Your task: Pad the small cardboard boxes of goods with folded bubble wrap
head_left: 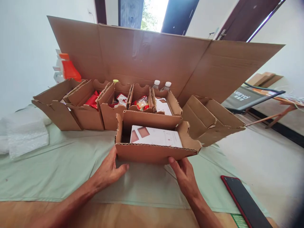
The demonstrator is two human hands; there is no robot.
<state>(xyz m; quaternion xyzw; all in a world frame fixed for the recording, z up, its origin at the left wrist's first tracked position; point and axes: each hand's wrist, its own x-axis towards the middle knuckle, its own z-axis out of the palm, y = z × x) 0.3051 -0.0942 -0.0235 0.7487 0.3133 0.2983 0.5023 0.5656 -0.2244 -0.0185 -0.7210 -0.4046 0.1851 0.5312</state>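
An open-topped cardboard box (144, 154) is between my hands, in front of a row of similar boxes. Inside it lies a white printed carton (160, 136) with brown squares on its face. My left hand (109, 169) is at the box's lower left corner, its fingers partly hidden behind the cardboard and its thumb along the front. My right hand (185, 177) holds the lower right part, thumb against the front face and fingertips hidden beneath or behind it.
Behind stand several cardboard bins, one with a red packet (93, 100), another with a snack pack (142, 103). An orange bottle (69, 68), two white-capped bottles (165, 86) and a tall cardboard screen (152, 53) are farther back. A phone (245, 201) lies right; bubble wrap (27, 136) left.
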